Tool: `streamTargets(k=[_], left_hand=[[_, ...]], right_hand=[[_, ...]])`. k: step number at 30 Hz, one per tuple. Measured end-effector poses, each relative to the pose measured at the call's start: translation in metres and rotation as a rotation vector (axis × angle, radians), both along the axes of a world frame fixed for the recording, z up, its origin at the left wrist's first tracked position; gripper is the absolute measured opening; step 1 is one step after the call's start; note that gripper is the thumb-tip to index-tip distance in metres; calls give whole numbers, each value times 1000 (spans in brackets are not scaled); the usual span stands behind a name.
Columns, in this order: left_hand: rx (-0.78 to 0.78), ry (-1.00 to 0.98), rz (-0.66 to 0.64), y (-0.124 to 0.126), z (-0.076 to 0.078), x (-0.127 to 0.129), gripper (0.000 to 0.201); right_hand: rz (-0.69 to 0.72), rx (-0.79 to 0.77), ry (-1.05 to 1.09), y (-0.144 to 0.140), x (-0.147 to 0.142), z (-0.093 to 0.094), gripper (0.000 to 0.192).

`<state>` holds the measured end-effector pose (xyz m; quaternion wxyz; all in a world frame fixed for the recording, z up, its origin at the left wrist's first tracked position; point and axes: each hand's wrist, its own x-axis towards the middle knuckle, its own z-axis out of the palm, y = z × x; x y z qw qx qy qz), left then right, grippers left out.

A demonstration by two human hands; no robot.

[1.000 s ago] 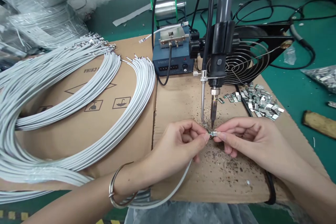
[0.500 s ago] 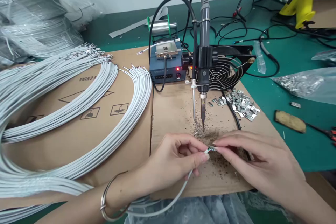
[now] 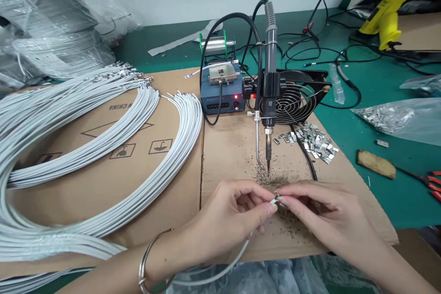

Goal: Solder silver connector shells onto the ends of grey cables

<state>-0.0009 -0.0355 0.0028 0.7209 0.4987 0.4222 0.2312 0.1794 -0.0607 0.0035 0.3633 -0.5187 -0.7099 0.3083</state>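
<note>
— Both hands have dropped back from the iron since a second ago: then the pinched connector sat right under the tip, now it is held nearer the body, clear of it.

— What do the fingers have?

— The left hand point(image 3: 229, 213) pinches the end of a white cable point(image 3: 220, 270) between thumb and forefinger; the right hand point(image 3: 324, 216) pinches the small metal connector point(image 3: 276, 200) on that cable end with its fingertips. Both grips are closed on it, fingertips almost touching. Fine detail of the connector is too small to tell.

— And where is that?

— Just above the cardboard sheet point(image 3: 234, 147), near its front edge, over a scatter of dark solder crumbs. The cable runs down off that front edge under the left wrist, which wears a bangle point(image 3: 146, 262).

— Room around them?

— Open cardboard lies between the fingers and the soldering iron point(image 3: 268, 115), which stands upright in its holder. Right of the iron lies a heap of metal clips point(image 3: 315, 140), near the sheet's right edge. Left, past the fold, curve the bundles of white cables point(image 3: 103, 147). Behind are the blue station point(image 3: 222, 96) and the fan point(image 3: 296, 96).

— Anything else changed?

— The view has pulled back; yellow tool point(image 3: 389, 14) and bag of clips point(image 3: 396, 117) show now.
</note>
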Motion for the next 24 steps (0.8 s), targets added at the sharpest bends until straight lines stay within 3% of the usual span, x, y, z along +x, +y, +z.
streamTargets(k=[3,5,11,16,21,24], left_hand=[[-7,-1,-12,0,0,0,12],[-12,-3,-14,0,-1,1,13],[-19,37,7,-1,-3,1,16],[-42,20,41,0,-4,3,14],[-14,21,59,1,-3,3,14],[11,22,53,2,-1,2,17]], right_hand=[[39,-43,-20,1,1,2,14],[88,8,-39,1,2,2,15],[260,450,-335,6,9,3,15],[358,581,-572,10,11,4,16],[262,650,-594,9,5,-2,12],[182,542,-457,6,0,-6,14]])
